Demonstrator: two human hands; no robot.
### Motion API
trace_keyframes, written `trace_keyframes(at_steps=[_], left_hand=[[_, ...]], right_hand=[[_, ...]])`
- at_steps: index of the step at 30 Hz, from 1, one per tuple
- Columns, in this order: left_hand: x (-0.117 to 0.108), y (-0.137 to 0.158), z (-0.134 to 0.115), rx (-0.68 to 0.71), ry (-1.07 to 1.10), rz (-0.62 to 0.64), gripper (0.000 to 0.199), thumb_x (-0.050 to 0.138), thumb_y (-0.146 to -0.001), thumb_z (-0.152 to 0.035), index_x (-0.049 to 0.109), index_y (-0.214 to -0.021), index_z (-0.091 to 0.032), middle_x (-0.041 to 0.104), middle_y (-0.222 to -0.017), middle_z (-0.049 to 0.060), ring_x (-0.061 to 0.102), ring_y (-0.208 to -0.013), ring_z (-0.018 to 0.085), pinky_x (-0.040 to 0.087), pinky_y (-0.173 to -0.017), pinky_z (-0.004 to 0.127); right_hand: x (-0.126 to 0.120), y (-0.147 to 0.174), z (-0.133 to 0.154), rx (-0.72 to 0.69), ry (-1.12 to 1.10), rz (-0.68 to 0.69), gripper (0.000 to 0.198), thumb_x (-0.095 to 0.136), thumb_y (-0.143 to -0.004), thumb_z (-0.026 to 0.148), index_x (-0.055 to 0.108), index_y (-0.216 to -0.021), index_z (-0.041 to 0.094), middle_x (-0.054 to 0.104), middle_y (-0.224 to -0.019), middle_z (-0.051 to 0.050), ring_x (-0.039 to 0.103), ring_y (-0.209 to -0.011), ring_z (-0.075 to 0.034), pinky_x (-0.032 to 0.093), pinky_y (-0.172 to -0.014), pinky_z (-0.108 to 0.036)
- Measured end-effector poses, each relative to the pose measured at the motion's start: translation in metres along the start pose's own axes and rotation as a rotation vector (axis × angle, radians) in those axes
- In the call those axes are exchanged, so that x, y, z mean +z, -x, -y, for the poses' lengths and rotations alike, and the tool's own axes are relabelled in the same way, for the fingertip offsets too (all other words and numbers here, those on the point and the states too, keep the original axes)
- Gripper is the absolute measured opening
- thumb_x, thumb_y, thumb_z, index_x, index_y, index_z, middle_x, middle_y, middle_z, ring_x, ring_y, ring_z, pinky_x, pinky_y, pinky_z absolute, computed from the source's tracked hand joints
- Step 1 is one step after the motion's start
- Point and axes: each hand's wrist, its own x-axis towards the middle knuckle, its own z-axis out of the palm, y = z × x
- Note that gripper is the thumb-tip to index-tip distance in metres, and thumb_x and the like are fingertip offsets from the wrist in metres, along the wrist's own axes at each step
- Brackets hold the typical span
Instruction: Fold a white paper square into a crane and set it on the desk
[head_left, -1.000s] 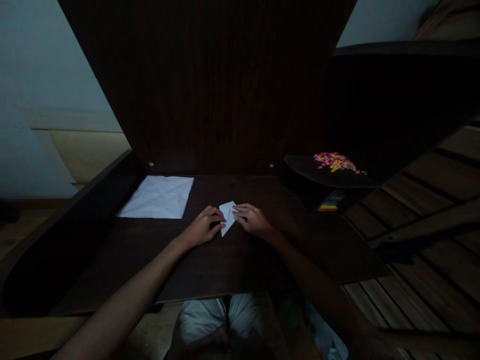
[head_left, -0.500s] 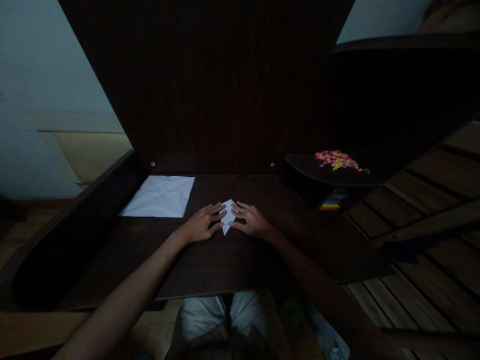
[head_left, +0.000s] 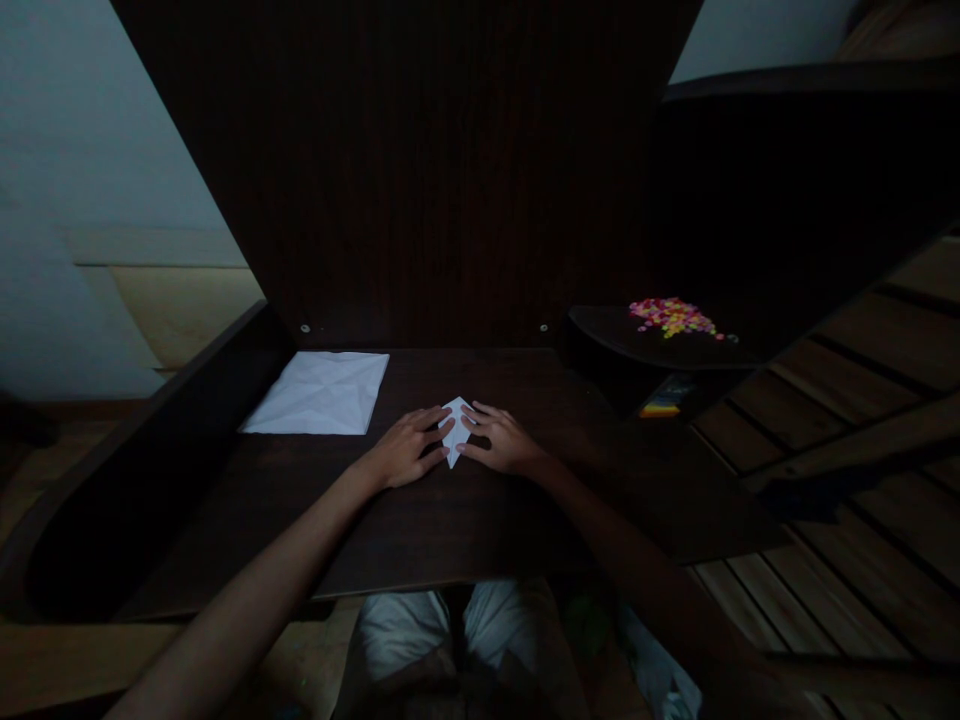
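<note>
Centrally, a small folded white paper is located flat on the dark wooden desk, between the left hand and the right hand. Its two sides are covered by their fingertips; both hands are laid palm-down, fingers spread. The pressure applied cannot be told. Compared with one second ago, a slanted outline has been replaced by a near-symmetrical kite, narrow point toward the person, and the left fingers have been straightened. Creases are noted across the larger white sheets, at left.
</note>
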Motion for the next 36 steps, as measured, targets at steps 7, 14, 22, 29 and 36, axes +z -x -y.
trace_keyframes(at_steps=[7, 14, 22, 29, 36], left_hand=[[-0.007, 0.002, 0.000, 0.040, -0.026, 0.001, 0.050, 0.053, -0.089, -0.043, 0.053, -0.133, -0.021, 0.048, -0.138, 0.014, 0.045, -0.125, 0.032, 0.031, -0.106, 0.055], [-0.002, 0.002, 0.002, 0.051, -0.010, -0.004, 0.052, 0.049, -0.091, -0.046, 0.050, -0.136, -0.020, 0.044, -0.144, 0.012, 0.042, -0.126, 0.031, 0.034, -0.104, 0.051], [-0.001, 0.001, 0.000, 0.022, 0.019, 0.080, 0.056, 0.041, -0.094, -0.045, 0.036, -0.144, -0.019, 0.032, -0.151, 0.009, 0.019, -0.143, 0.027, 0.022, -0.113, 0.051], [0.005, 0.001, -0.005, -0.006, -0.027, 0.057, 0.057, 0.036, -0.096, -0.046, 0.033, -0.145, -0.016, 0.031, -0.151, 0.012, 0.021, -0.143, 0.025, 0.019, -0.115, 0.049], [0.007, 0.000, -0.012, -0.050, -0.095, 0.036, 0.058, 0.036, -0.095, -0.046, 0.034, -0.145, -0.016, 0.032, -0.151, 0.012, 0.026, -0.141, 0.025, 0.023, -0.114, 0.048]], right_hand=[[-0.002, 0.001, -0.004, -0.047, -0.041, 0.034, 0.054, 0.053, -0.089, 0.047, 0.049, -0.136, 0.021, 0.041, -0.146, -0.008, 0.027, -0.140, -0.031, 0.027, -0.109, -0.053], [-0.001, 0.001, -0.004, -0.052, -0.066, 0.055, 0.056, 0.054, -0.089, 0.046, 0.043, -0.140, 0.025, 0.038, -0.148, -0.005, 0.025, -0.141, -0.031, 0.024, -0.111, -0.051], [-0.001, 0.000, -0.001, -0.046, -0.045, 0.050, 0.056, 0.055, -0.089, 0.046, 0.046, -0.139, 0.024, 0.038, -0.148, -0.007, 0.025, -0.140, -0.032, 0.025, -0.111, -0.052], [0.000, -0.001, 0.000, -0.033, -0.029, 0.049, 0.055, 0.055, -0.089, 0.044, 0.047, -0.138, 0.019, 0.038, -0.147, -0.010, 0.026, -0.140, -0.033, 0.026, -0.111, -0.053], [0.005, -0.001, -0.002, -0.051, 0.006, 0.029, 0.054, 0.054, -0.089, 0.044, 0.049, -0.137, 0.018, 0.039, -0.147, -0.010, 0.026, -0.140, -0.032, 0.028, -0.111, -0.053]])
